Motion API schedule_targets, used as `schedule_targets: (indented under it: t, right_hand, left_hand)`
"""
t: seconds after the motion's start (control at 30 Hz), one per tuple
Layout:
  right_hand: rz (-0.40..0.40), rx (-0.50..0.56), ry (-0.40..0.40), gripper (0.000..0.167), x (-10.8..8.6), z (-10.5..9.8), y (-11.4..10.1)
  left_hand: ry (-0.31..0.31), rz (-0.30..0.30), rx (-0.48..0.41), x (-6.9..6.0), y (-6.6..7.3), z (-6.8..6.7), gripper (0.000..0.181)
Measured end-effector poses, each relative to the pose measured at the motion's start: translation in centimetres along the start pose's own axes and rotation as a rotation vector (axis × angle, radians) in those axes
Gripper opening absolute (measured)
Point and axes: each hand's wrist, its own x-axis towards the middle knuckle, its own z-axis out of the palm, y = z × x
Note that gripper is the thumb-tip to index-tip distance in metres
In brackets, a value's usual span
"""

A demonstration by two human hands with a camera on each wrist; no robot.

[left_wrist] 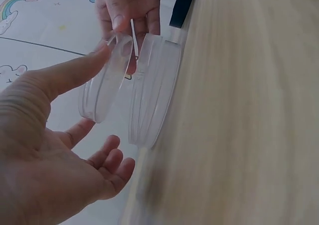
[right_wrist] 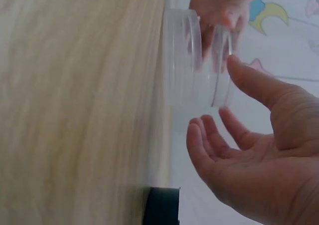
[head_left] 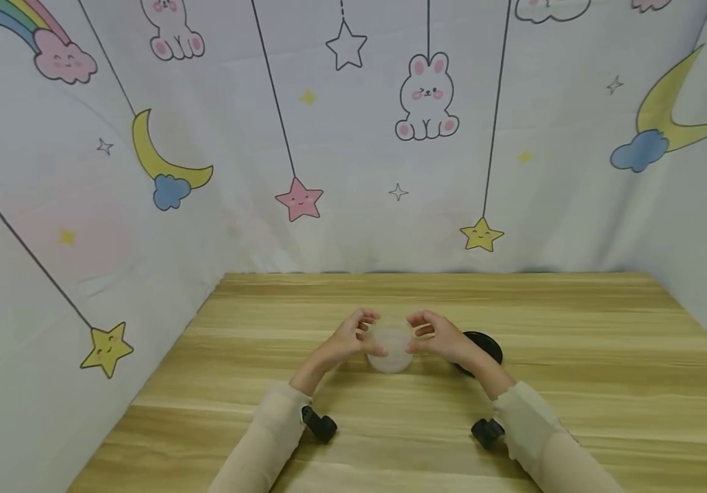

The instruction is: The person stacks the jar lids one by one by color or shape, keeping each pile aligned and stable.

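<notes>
A round clear plastic container (head_left: 390,359) (left_wrist: 157,90) (right_wrist: 180,58) sits on the wooden table, its top uncovered. Just above it, apart and slightly tilted in the left wrist view, is its clear round lid (left_wrist: 106,83) (right_wrist: 222,68). My left hand (head_left: 351,340) (left_wrist: 65,150) pinches the lid's rim between thumb and index finger on one side. On the opposite side my right hand (head_left: 444,340) (right_wrist: 269,140) holds the rim the same way. The other fingers of both hands are loosely bent and touch neither piece.
Beside the right wrist a black round object (head_left: 488,344) lies on the wooden table (head_left: 390,438), partly hidden by the forearm. A white cloth backdrop (head_left: 366,233) with cartoon prints borders the table's back and sides. Each sleeve has a small black device (head_left: 319,424) at the wrist.
</notes>
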Motion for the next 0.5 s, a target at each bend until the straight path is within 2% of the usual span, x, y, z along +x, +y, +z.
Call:
schedule_targets:
  t: [0.23,0.5]
  right_hand:
    - [0.031,0.012,-0.042,0.061,-0.15,0.26,0.06]
    - [0.044,-0.021,-0.081,0.06,-0.04,0.48,0.73]
  left_hand:
    - [-0.034,-0.019,0.036,0.18,-0.97,0.28,0.064]
    - [-0.058,-0.03,0.034,0.08,-0.93,0.49,0.064]
